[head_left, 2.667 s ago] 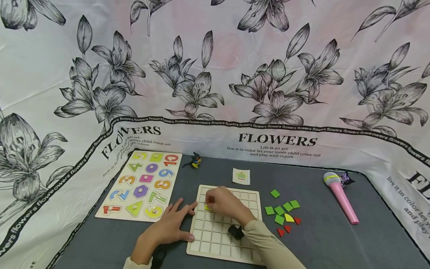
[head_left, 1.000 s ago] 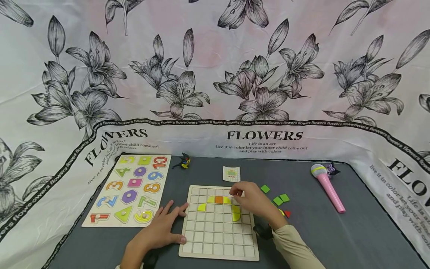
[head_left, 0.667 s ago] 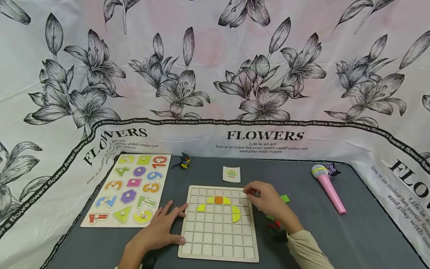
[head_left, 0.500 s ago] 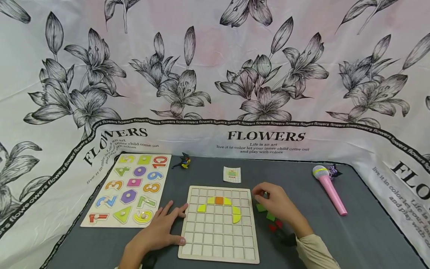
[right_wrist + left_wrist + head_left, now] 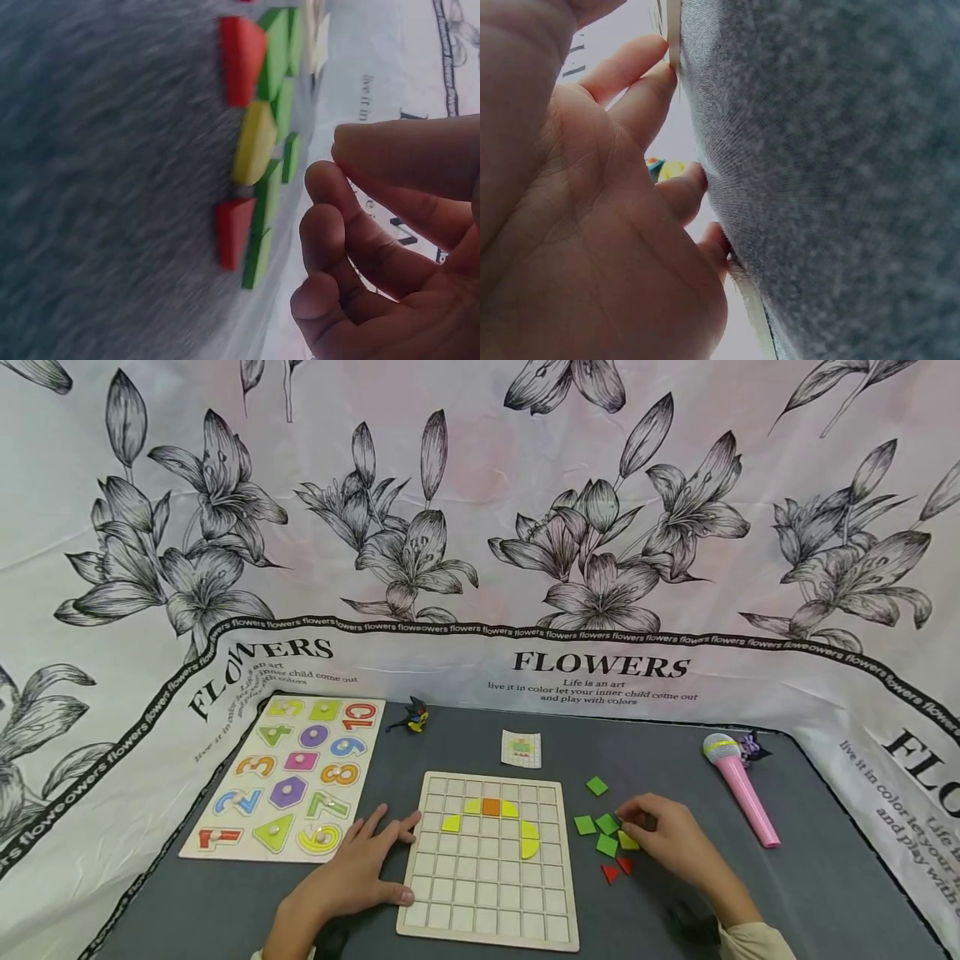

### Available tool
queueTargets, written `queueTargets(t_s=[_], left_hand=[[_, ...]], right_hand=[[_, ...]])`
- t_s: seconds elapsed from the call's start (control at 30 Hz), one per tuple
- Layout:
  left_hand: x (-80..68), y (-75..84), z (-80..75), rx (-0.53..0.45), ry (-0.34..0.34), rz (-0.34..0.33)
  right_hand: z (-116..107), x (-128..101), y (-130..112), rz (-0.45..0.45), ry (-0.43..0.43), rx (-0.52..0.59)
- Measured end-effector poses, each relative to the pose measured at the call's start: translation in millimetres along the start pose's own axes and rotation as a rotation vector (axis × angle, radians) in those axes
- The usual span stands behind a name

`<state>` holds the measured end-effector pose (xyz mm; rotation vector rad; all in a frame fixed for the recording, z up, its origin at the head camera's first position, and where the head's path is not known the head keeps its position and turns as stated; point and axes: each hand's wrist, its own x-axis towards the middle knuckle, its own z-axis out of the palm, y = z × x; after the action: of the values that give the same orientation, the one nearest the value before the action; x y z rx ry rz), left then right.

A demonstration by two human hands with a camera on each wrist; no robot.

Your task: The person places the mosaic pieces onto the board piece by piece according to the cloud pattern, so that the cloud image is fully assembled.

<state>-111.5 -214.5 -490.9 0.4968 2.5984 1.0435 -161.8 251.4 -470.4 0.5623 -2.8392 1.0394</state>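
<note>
- Where a moment ago it hovered at the grid board's [image 5: 487, 860] far right corner, the right hand [image 5: 667, 843] now sits over the loose tiles [image 5: 606, 835] on the tabletop [image 5: 787, 893], fingers [image 5: 337, 232] curled above a yellow piece [image 5: 253, 144], gripping nothing yet; I judge another piece is being chosen.
- The board's yellow-and-orange arc [image 5: 491, 818] stands unchanged.
- The left hand [image 5: 352, 881] stays spread, steadying the board's left edge.
- Beyond, the number puzzle [image 5: 288, 777], pattern card [image 5: 521, 749] and pink microphone [image 5: 738, 789] lie untouched.

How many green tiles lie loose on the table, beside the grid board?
4. One green tile lies alone, farthest from the person; one nearest the board; one at the right hand fingertips; one above the red triangles. The hand may hide more.
</note>
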Motion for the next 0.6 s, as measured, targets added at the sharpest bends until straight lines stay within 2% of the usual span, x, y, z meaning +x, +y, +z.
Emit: queueTargets(t_s=[0.27, 0.4, 0.6], left_hand=[[-0.6, 0.3, -0.3, 0.002, -0.001, 0.004], [-1.3, 0.4, -0.6, 0.007, 0.002, 0.013], [-0.5, -1.9, 0.5, -0.002, 0.004, 0.024]], right_hand=[[2, -7, 17, -0.069, -0.119, -0.033], [3, -7, 15, -0.087, -0.138, -0.041], [5, -7, 12, -0.057, -0.148, -0.043]])
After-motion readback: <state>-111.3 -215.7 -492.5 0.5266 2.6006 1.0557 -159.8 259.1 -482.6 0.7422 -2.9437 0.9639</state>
